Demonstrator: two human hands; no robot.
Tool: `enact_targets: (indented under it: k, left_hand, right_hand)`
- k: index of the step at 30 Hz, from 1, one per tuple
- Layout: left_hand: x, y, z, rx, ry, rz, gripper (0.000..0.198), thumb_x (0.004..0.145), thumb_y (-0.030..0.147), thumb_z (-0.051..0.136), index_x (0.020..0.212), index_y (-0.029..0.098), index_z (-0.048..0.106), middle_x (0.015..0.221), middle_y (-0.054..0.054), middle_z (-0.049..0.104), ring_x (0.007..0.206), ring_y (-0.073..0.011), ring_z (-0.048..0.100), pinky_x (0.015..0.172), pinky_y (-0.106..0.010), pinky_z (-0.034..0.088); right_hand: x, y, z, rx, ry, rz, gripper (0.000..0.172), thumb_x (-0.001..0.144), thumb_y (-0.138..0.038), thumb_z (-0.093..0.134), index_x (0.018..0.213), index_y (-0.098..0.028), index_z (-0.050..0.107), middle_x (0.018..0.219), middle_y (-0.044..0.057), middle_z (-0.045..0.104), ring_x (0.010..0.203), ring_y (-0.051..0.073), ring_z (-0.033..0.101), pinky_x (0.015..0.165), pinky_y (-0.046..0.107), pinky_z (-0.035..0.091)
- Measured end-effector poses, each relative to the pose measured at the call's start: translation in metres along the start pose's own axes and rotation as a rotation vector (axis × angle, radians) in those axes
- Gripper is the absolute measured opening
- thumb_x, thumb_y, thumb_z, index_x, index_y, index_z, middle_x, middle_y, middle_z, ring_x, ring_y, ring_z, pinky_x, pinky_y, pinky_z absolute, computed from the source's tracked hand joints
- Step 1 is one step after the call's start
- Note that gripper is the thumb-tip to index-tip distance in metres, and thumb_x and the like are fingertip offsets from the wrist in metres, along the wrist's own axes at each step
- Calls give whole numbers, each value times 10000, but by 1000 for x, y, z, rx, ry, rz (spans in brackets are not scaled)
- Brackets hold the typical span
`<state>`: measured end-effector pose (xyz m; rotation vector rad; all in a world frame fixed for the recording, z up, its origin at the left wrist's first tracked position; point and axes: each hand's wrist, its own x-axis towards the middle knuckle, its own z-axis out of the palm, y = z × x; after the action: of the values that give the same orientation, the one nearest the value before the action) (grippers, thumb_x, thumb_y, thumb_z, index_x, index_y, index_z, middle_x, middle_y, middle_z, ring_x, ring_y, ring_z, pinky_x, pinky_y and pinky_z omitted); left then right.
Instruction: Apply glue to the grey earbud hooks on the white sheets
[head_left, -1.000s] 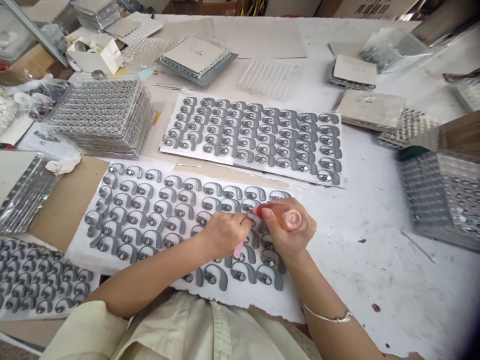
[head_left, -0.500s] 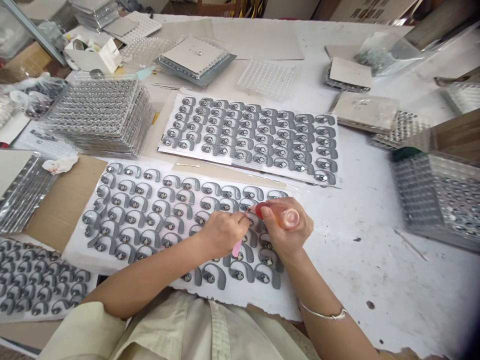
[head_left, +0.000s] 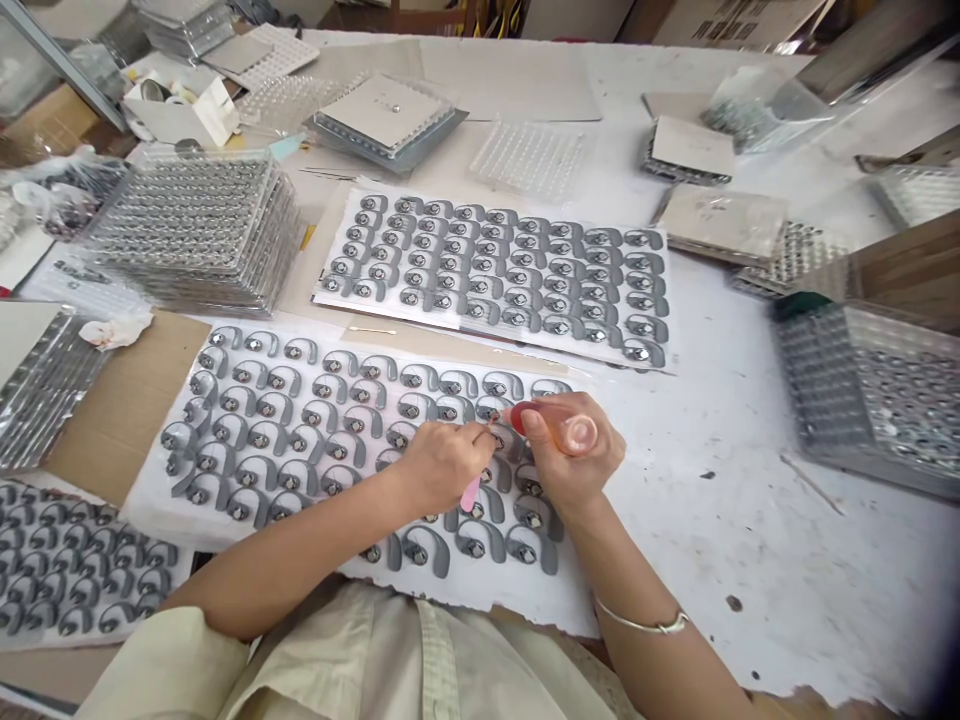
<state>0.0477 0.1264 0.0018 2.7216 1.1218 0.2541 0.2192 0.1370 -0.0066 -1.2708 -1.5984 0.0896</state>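
Across the lower centre of the frame, a white paper sheet (head_left: 525, 600) lies on the surface (head_left: 750, 560), partly over a cardboard piece (head_left: 124, 420). It carries rows of grey ear-hook earpieces (head_left: 491, 408), each with a round metal centre. Judged by appearance, each earpiece is light and fairly stiff, with a slim hook that may flex slightly. Take hold by the hook and keep fingers off the shiny centre, which looks easy to mark. The pieces appear to lie loose on the sheet, so a knock could shift them.

The left hand (head_left: 442, 465) is closed, its fingers pinching a pink-handled tool (head_left: 470, 493) whose thin tip points at an earpiece near the upper right of the sheet. The right hand (head_left: 574, 450) curls around a small orange squeeze bottle (head_left: 577, 435), its red tip (head_left: 517, 418) directed at the same spot. Contact between either tip and the earpiece cannot be confirmed from this view. A metal bangle (head_left: 641, 625) encircles the right wrist.

At upper centre, a second sheet (head_left: 390, 305) holds more earpieces. A stack of clear plastic trays (head_left: 187, 225) stands at upper left, and a further tray stack (head_left: 847, 400) stands at the right edge.
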Motion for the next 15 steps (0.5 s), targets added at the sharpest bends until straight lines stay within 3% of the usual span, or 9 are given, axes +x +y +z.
enact_targets:
  k: [15]
  left_hand:
    - [2, -1, -7, -80, -56, -30, 280, 721, 70, 527, 991, 115, 585, 949, -84, 678, 734, -202, 679, 530, -297, 519]
  right_hand:
    - [4, -1, -2, -7, 6, -85, 115, 816, -245, 676, 757, -188, 595, 707, 9, 642, 607, 144, 602, 544, 272, 478]
